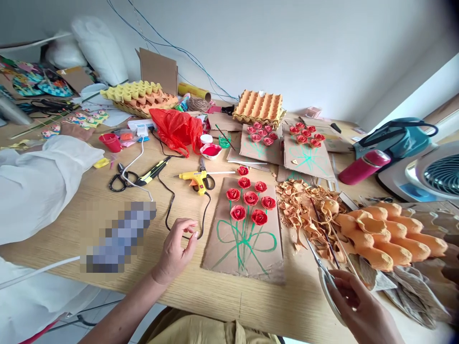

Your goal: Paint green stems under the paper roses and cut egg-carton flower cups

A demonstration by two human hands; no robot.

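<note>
My left hand [177, 251] hovers over the table at the left of a cardboard panel [224, 258]; its fingers are loosely curled, thumb apart from them, and nothing shows between them. Red paper-like roses [251, 198] sit on the panel above painted green stems and a bow. One more red rose [243, 170] lies at the panel's top edge. On the right, my right hand [353, 303] is closed around the handle of a pair of scissors [324, 272], blades pointing away toward a heap of orange egg-carton scraps [301, 205].
Left of the panel lie a yellow glue gun [193, 179], a cutter knife [152, 172] and black scissors [120, 180]. Finished-looking rose panels [311, 160] stand behind. Orange egg cartons [390, 234], a red bottle [364, 167] and a fan [430, 167] occupy the right. A co-worker's white sleeve [43, 177] is at left.
</note>
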